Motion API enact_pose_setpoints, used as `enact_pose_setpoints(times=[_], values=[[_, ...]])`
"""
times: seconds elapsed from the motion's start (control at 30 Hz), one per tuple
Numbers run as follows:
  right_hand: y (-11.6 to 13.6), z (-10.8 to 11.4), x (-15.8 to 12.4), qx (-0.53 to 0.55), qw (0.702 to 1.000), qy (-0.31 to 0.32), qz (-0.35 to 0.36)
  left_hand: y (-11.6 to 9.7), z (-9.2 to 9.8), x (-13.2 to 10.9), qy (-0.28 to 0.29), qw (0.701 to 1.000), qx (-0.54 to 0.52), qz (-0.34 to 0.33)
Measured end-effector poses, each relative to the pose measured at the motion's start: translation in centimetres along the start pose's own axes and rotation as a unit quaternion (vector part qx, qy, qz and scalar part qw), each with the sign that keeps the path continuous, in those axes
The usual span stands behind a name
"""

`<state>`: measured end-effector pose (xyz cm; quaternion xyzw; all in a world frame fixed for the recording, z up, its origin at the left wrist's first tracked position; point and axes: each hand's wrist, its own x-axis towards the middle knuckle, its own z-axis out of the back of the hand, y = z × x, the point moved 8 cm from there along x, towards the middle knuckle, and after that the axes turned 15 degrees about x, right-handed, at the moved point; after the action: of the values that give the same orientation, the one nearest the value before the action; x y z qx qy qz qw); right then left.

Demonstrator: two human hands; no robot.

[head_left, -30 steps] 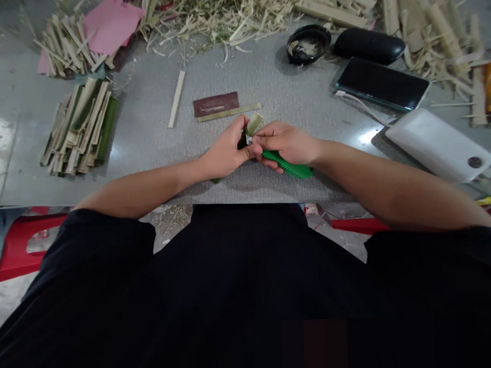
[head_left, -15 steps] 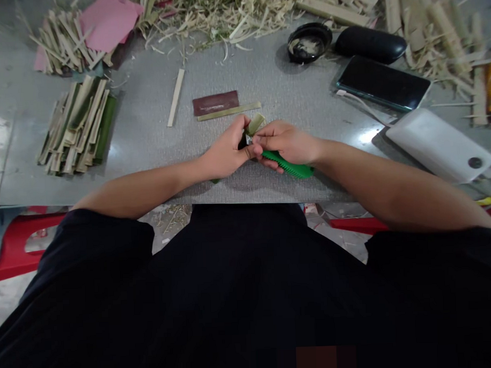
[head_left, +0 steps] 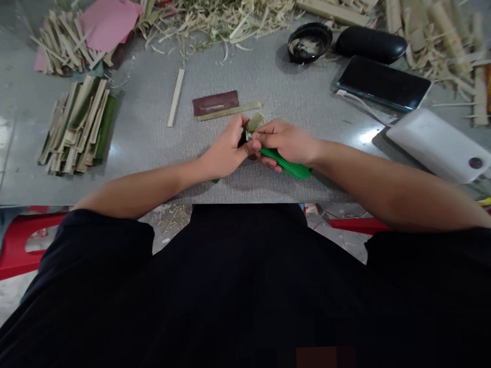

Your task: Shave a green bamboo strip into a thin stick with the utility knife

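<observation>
My left hand (head_left: 223,153) is closed round a green-edged bamboo strip (head_left: 255,121). One end of the strip pokes out above the fingers, and a bit of green shows below the palm. My right hand (head_left: 291,141) grips a knife with a ribbed green handle (head_left: 291,166). Only a small glint of its metal blade appears between the hands, against the strip; fingers hide the rest. The two thumbs are close together. Just beyond the hands lies a dark red rectangular piece (head_left: 215,103), with a thin bamboo strip (head_left: 230,111) along its near edge.
To the left, a stack of bamboo strips (head_left: 76,128) rests on the grey table (head_left: 146,123). A single pale strip (head_left: 176,98) lies nearby. Shavings (head_left: 223,15) cover the back. A black bowl (head_left: 309,42), dark case (head_left: 370,44), phone (head_left: 382,82) and white power bank (head_left: 439,145) sit right.
Both hands have shifted very slightly to the left, with the strip and the knife still in them. Everything else on the table stays where it was.
</observation>
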<state>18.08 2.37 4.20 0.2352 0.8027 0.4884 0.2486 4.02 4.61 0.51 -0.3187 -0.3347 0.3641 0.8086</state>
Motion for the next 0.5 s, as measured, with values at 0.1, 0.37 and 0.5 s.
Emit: enact_pose_setpoints(times=[0.1,0.37,0.5], values=[[0.1,0.2,0.0,0.009,0.999,0.031,-0.019,-0.8,0.0,-0.1,0.000,1.000,0.006,0.006],[0.0,-0.1,-0.1,0.000,0.999,-0.038,0.000,-0.8,-0.1,-0.1,-0.021,0.999,-0.004,0.049],[0.1,-0.4,-0.2,-0.012,0.997,-0.076,0.021,-0.1,-0.1,0.0,-0.026,0.998,0.002,0.056]])
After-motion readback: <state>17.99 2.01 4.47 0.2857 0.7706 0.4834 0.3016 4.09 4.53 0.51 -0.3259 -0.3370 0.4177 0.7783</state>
